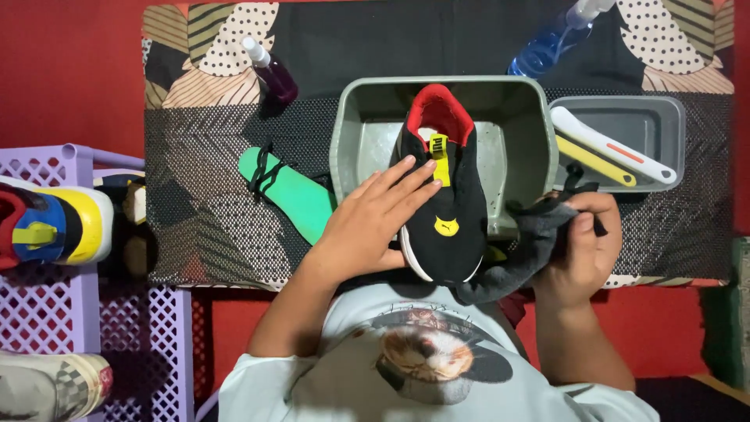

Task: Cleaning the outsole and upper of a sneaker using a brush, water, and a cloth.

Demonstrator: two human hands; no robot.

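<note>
Black shoe (447, 205) under left hand (367, 227); right hand (582, 250) clutches grey cloth (519, 254).

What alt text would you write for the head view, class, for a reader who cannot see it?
A person's left hand steadies a black shoe over a grey basin, while the right hand grips a dark cloth. Nearby lie a green insole and two spray bottles.

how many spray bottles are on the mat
2: a purple spray bottle at the mat's top left, beside the grey basin, and a blue spray bottle at the top right. Others may lie outside the frame.
</note>
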